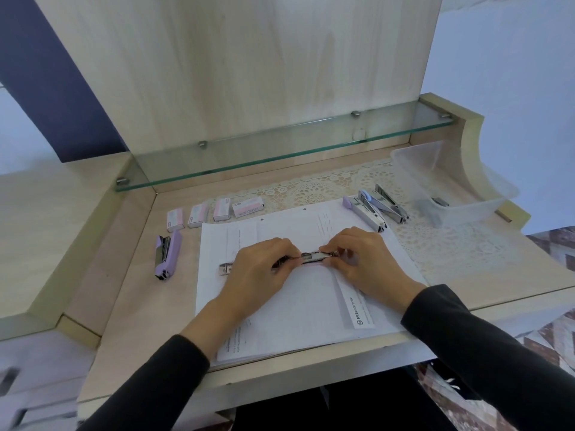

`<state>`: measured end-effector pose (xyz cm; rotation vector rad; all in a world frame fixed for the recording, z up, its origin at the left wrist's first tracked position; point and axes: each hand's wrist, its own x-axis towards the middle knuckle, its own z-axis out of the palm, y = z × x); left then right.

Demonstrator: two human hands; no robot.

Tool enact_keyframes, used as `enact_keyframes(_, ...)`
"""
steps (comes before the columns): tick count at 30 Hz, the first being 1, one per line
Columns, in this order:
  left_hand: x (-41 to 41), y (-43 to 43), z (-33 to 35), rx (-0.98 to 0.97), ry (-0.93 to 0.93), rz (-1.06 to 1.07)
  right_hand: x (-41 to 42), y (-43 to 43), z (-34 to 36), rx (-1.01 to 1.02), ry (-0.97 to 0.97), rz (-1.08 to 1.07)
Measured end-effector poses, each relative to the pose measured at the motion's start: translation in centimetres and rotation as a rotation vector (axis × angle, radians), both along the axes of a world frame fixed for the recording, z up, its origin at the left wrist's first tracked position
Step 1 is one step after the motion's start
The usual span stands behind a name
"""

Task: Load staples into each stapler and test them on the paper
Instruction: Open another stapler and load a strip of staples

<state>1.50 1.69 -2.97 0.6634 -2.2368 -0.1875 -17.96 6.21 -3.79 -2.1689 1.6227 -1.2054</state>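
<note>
Both hands meet over the middle of the paper (295, 309). The left hand (259, 269) has its fingers curled down round a stapler (314, 258) that lies folded open and flat on the top sheet. The right hand (364, 259) pinches the other end of its metal channel between thumb and fingertips. The bare channel shows in the gap between the hands, and one metal end of the stapler sticks out past the left hand's knuckles. Whether staples sit in the channel is too small to tell.

The paper is a loose stack lying on the worktop (130, 290), its near edge close to the front lip. A narrow printed strip (354, 306) lies on it under the right wrist.

Left of the stack, apart from it, a lilac stapler (166, 255) lies on the bare wood. Beyond the stack's far left corner, four staple boxes (222, 209) stand in a row.

At the far right corner of the paper, two opened staplers (373, 209) lie side by side on a lace mat (311, 188), one with a lilac end. Further right a clear plastic tub (417, 160) sits on the mat with something small and grey inside. A glass shelf (280, 147) runs along the back above the worktop.
</note>
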Motion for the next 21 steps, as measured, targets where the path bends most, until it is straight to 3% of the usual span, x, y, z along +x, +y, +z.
enact_keyframes(5,0.6,0.6,0.0,0.044,0.085,0.131,0.0,0.0,-0.1,0.000,0.048,-0.019)
enact_keyframes(14,2.6,0.8,-0.9,0.106,-0.118,0.278,0.2,0.3,0.5,0.048,0.028,-0.033)
enact_keyframes(21,2.6,0.9,-1.6,0.028,-0.083,0.300,-0.7,1.0,0.9,0.077,-0.030,0.024)
